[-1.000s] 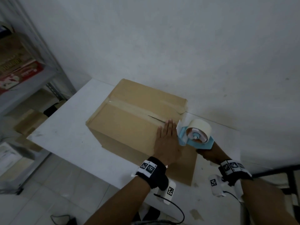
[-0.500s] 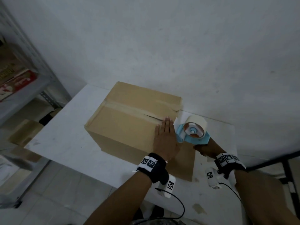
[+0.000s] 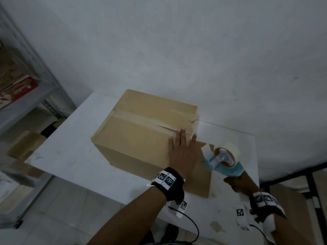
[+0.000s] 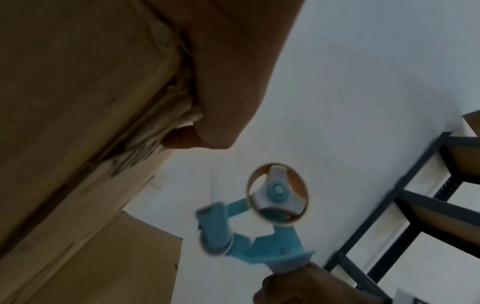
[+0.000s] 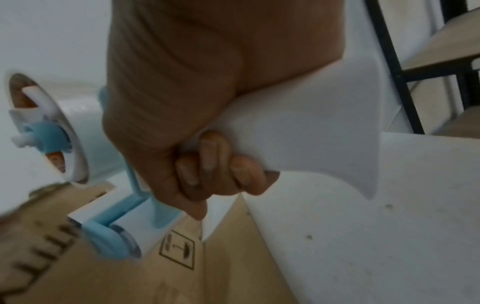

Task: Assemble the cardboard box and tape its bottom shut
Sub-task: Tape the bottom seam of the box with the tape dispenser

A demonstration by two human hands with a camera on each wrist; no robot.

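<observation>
Under the flat, spread fingers (image 3: 182,137) of the left hand (image 3: 182,152), the cardboard box (image 3: 139,131) is sitting on the white counter (image 3: 70,156), its taped seam running just beyond the fingertips. Right of those fingers, the right hand (image 3: 238,183) is clenching the handle of the blue tape dispenser (image 3: 223,161), hovering beside the box's near corner. Motion blur is smearing the dispenser's front roller.
</observation>
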